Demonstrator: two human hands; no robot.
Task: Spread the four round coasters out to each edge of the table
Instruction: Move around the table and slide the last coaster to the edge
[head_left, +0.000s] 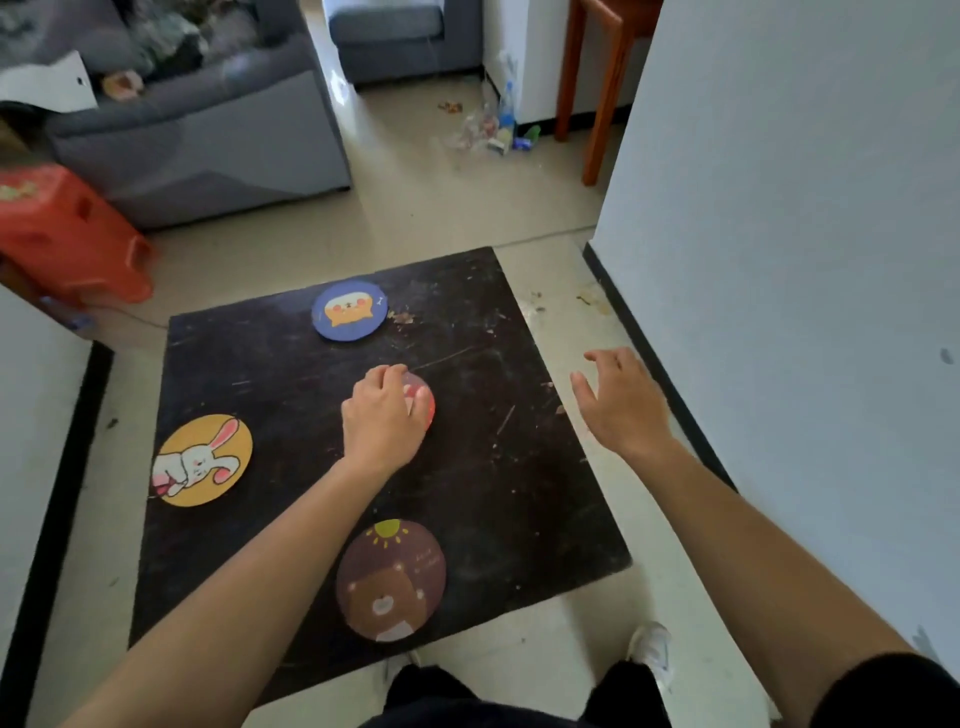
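A scuffed black table (519, 467) stands on a tiled floor near a grey sofa (208, 135). The left hand (382, 423) presses curled fingers on a red coaster (425, 400) mid-table; the right hand (623, 400) hovers spread, empty, beyond the table's right edge.

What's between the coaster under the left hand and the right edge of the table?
Nothing but bare, scratched tabletop in the head view. The left hand covers the pink coaster; the right hand hovers open beyond that edge.
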